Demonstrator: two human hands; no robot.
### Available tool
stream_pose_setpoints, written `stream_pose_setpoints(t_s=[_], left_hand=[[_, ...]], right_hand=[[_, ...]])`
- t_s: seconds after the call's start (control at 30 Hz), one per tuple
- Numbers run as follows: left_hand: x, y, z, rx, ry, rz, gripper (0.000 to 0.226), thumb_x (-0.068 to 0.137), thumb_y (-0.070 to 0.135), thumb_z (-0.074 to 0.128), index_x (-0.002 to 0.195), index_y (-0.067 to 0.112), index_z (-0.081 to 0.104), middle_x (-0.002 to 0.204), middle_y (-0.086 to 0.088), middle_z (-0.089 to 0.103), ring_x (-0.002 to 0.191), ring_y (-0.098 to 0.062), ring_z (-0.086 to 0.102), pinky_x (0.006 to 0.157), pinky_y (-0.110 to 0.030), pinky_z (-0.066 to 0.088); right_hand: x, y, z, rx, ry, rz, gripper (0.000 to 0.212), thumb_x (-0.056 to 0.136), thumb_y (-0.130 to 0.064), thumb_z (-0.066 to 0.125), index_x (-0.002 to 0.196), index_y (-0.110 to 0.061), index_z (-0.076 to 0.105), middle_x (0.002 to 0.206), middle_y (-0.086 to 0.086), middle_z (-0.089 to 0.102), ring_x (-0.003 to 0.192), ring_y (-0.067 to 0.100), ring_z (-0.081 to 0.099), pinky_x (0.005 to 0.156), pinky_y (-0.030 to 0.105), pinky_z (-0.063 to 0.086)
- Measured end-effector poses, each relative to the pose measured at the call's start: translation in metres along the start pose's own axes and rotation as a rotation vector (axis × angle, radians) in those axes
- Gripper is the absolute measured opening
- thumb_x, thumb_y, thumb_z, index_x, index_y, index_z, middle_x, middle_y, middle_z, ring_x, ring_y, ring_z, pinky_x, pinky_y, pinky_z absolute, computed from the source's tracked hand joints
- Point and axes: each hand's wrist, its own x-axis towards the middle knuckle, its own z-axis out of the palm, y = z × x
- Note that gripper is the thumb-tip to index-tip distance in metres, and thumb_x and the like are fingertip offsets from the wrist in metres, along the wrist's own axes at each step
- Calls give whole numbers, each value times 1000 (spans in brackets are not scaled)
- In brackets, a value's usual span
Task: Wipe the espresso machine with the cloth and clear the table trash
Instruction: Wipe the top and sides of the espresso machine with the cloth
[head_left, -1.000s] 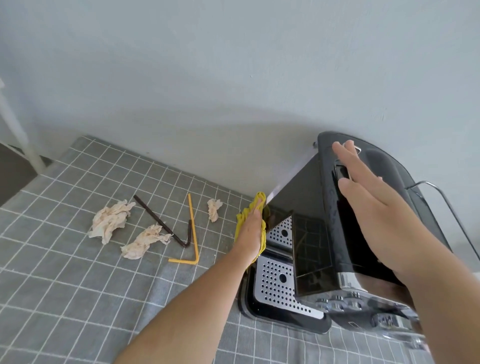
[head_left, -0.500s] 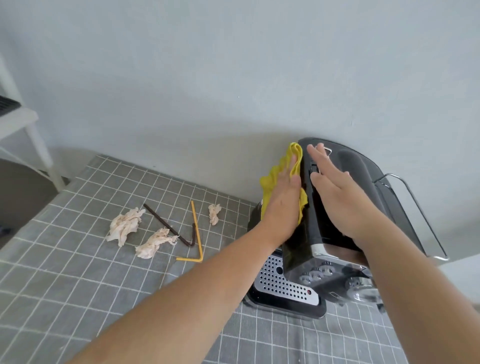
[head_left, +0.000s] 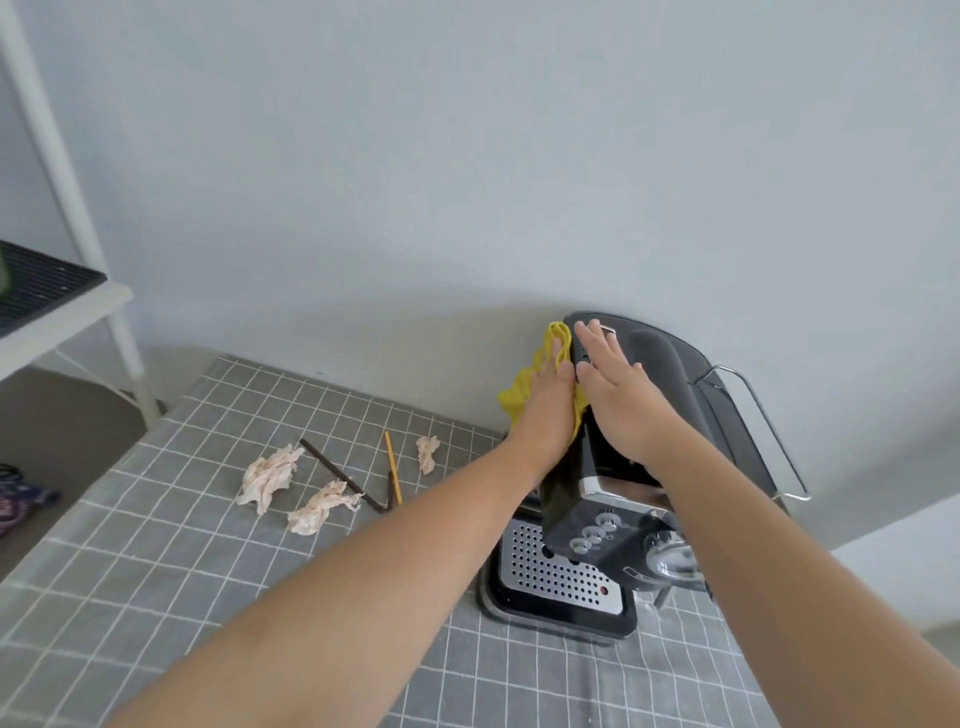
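A black espresso machine (head_left: 670, 374) with a perforated steel drip tray (head_left: 550, 571) stands at the table's back right against the wall. My left hand (head_left: 545, 410) presses a yellow cloth (head_left: 519, 395) flat against the machine's left side, near its top. My right hand (head_left: 618, 400) lies flat on the machine's top with fingers apart, holding nothing. On the grey checked tablecloth to the left lie three crumpled tissues, a large one (head_left: 267, 475), a middle one (head_left: 319, 509) and a small one (head_left: 427, 453), with a bent brown straw (head_left: 337, 475) and a yellow straw (head_left: 392, 467).
A steel wire handle (head_left: 763, 431) juts from the machine's right side. A white shelf frame (head_left: 62, 312) carrying a black mat (head_left: 36, 291) stands at the left beyond the table edge. The wall runs close behind the machine. Grey checked cloth (head_left: 156, 597) covers the table.
My left hand has slid the yellow cloth up the machine's left side from beside the drip tray to near the top. My right hand stays on the machine's top.
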Motion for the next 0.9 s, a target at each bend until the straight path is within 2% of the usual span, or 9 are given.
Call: stream_pose_setpoints(t_s=[0.13, 0.2, 0.37, 0.43, 0.53, 0.6, 0.7, 0.8, 0.9], left_hand=[[-82, -13, 16, -119, 6, -14, 49, 87, 63, 17, 135, 63, 7, 159, 22, 3, 147, 0, 2, 123, -41, 4], [-115, -13, 23, -183, 12, -55, 45, 87, 62, 16, 130, 66, 5, 159, 22, 3, 147, -2, 3, 123, -41, 3], [-66, 9, 7, -53, -7, -122, 62, 90, 66, 14, 148, 45, 4, 160, 15, 6, 148, -9, 4, 122, -45, 6], [-51, 21, 4, -12, -4, -89, 58, 96, 56, 14, 150, 39, 2, 161, 11, 6, 148, -10, 4, 123, -44, 7], [-65, 24, 11, -124, 2, -51, 51, 102, 42, 16, 151, 34, 6, 161, 9, 8, 148, -9, 7, 123, -39, 8], [-81, 10, 14, -141, 4, -73, 53, 99, 52, 17, 150, 38, 10, 160, 11, 12, 148, -11, 9, 122, -39, 8], [-93, -12, 10, -61, 14, -111, 73, 80, 79, 21, 145, 46, 22, 156, 10, 27, 146, -14, 23, 121, -46, 16], [-103, -4, 10, -59, 69, -108, 61, 93, 61, 17, 148, 37, 21, 157, 7, 28, 145, -15, 24, 121, -45, 16], [-116, 8, 11, -101, 100, -106, 68, 86, 69, 23, 147, 38, 23, 155, 2, 32, 143, -19, 29, 120, -47, 20]], right_hand=[[0, -1, -2, -20, -5, 0, 51, 101, -21, 18, 151, -24, 7, 160, -6, -2, 146, 8, -9, 119, 36, -7], [-1, -1, -2, -41, -7, -1, 51, 101, -20, 17, 151, -22, 6, 160, -5, -3, 147, 10, -9, 119, 37, -7], [-2, -6, -1, -50, -3, 3, 52, 100, -19, 17, 151, -20, 6, 161, -2, -3, 147, 11, -9, 119, 38, -6], [-2, -6, -2, -47, 0, 8, 52, 100, -19, 17, 151, -20, 6, 161, -3, -3, 147, 11, -9, 119, 38, -6], [-1, -3, -2, -51, 6, 6, 52, 100, -19, 17, 151, -20, 7, 161, -2, -3, 147, 12, -9, 119, 39, -6], [0, -2, -3, -62, 7, 1, 52, 101, -19, 17, 151, -19, 6, 161, -2, -3, 147, 12, -9, 119, 39, -5], [0, -2, -3, -76, -1, 1, 52, 100, -19, 17, 151, -17, 6, 161, 0, -3, 147, 14, -8, 119, 40, -5], [-6, -5, -5, -53, 53, -23, 50, 100, -18, 18, 149, -10, 15, 160, 4, 8, 148, 15, -1, 118, 39, 2], [-24, -10, -7, 52, 277, -102, 43, 101, -20, 25, 138, -3, 37, 151, 9, 35, 145, 16, 17, 112, 31, 22]])
